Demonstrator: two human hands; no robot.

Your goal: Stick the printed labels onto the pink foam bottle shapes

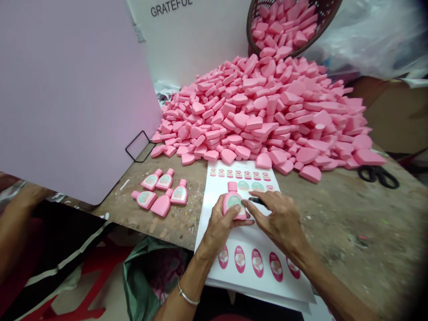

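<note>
My left hand (219,223) grips a small pink bottle (232,191) with a pale green label on its front, held upright above a white sheet of stickers (217,254). My right hand (279,216) is at the bottle's right side, its thumb or fingertip near the label's edge, with a thin dark tool (257,201) between its fingers. Oval pink stickers line the near part of the sheet, small ones its far edge. To the left lie several pink bottles (161,204), most showing a green label.
A big heap of pink bottles (254,107) spills from a brown basket (326,20) at the back. Black scissors (377,175) lie right. A pinkish panel (73,89) stands left; beyond it shows a person's arm (15,218). A green bag (137,281) sits below the table.
</note>
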